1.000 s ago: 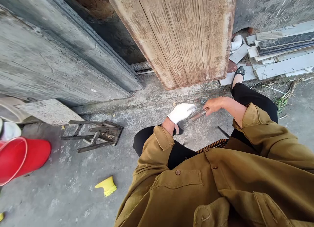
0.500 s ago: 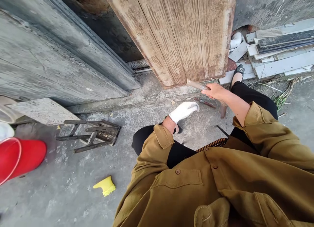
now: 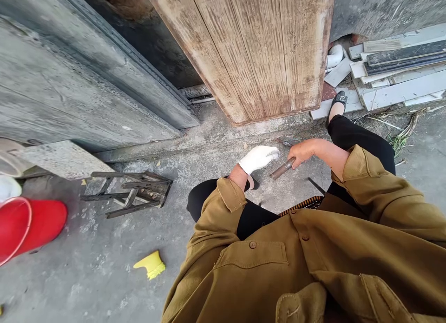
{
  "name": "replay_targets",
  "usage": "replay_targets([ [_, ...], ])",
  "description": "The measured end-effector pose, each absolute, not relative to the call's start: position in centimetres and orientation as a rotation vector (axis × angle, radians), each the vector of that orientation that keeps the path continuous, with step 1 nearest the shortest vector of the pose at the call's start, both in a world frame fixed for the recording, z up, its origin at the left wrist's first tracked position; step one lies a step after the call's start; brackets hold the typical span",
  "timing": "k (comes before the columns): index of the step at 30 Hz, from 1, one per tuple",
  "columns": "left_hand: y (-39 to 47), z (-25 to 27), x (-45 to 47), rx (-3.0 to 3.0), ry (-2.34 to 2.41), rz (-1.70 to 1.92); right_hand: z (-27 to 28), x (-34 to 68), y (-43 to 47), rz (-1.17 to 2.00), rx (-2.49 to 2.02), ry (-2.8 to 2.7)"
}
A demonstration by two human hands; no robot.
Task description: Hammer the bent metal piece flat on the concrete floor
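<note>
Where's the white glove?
In the head view, the white glove is on the person's left hand, just right of the picture's centre, beside the bare right hand and its brown tool.

Concrete ground (image 3: 90, 276) bears bucket (image 3: 47, 223), yellow scrap (image 3: 151, 264), wooden frame (image 3: 131, 197).

The right hand (image 3: 301, 152) grips a brown rod (image 3: 280, 170), seemingly metal.

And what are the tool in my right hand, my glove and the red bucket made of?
Tool: possibly wood or rusty metal; its dull brown surface leaves it open. Glove: probably fabric, matte white and close-fitting. Bucket: likely plastic, smooth, evenly red with a slight sheen.
</note>
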State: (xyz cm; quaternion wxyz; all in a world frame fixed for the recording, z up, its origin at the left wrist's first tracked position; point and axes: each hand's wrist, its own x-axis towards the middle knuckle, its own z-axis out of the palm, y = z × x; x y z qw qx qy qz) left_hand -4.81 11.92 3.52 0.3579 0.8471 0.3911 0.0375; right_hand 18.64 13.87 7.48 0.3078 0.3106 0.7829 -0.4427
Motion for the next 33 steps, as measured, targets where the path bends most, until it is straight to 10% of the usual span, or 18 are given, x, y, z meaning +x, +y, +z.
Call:
replay_targets([
  [10,11.7,5.2,-4.7,1.729,0.995,0.428,10.2,21.8,16.3,-2.376,1.842,2.105],
  [19,11.7,5.2,-4.7,1.87,0.817,0.213,7.2,20.4,16.6,-0.745,1.681,2.239],
  [33,12.7,4.5,-5.5,1.824,1.199,0.393,9.0,19.4,14.1,-1.41,0.825,2.232],
])
